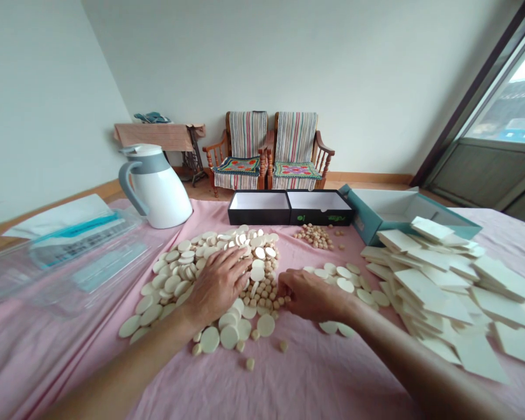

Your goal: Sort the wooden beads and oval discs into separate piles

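My left hand (219, 284) lies palm down with its fingers stretched out over a heap of pale round wooden discs (172, 284). My right hand (310, 296) has its fingers curled at the right edge of a cluster of small rounded wooden pieces (266, 290); whatever its fingertips grip is hidden. Between the hands, discs and small pieces lie mixed together. Just beyond my right hand is a looser group of discs (345, 284). A separate little pile of small wooden pieces (315, 237) sits farther back. Stray pieces (250, 364) lie nearer to me.
Two black open boxes (259, 217) and a teal box (367, 228) stand at the back. Square pale wooden tiles (426, 286) are heaped at right. A white-and-grey jug (164, 192) and clear plastic packaging (109, 262) are at left, on the pink cloth (306, 379).
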Demonstrator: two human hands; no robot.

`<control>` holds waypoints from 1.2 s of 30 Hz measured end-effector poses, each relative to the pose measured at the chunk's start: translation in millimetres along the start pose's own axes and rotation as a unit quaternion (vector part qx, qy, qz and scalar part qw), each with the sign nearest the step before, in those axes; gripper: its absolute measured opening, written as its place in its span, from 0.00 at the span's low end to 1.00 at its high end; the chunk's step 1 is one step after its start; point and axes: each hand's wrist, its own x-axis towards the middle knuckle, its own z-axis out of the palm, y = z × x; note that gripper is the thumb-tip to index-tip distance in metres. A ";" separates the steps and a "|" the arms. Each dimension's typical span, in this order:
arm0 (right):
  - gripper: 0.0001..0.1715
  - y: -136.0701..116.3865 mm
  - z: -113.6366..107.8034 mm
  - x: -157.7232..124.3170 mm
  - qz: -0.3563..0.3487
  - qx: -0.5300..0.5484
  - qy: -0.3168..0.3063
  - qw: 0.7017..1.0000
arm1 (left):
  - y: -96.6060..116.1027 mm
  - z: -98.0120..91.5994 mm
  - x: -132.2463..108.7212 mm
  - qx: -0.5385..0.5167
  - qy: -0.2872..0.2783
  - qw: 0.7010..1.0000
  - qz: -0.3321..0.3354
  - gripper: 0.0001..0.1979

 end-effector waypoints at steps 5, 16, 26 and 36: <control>0.12 31.2 -9.2 5.8 0.041 -0.025 0.068 0.997 | -0.5 0.4 -0.7 -0.007 0.001 1.000 -0.003 0.16; 0.10 25.1 -23.5 4.9 0.048 0.042 0.107 0.992 | -0.1 0.3 -0.4 -0.012 0.011 1.000 -0.001 0.16; 0.09 -4.4 6.1 4.9 0.003 0.058 0.038 0.998 | 0.2 0.1 -1.4 -0.017 0.015 1.000 0.000 0.16; 0.20 68.6 -25.7 10.2 0.168 -0.075 0.271 0.945 | 0.1 -0.4 -0.2 -0.005 0.005 1.000 0.002 0.16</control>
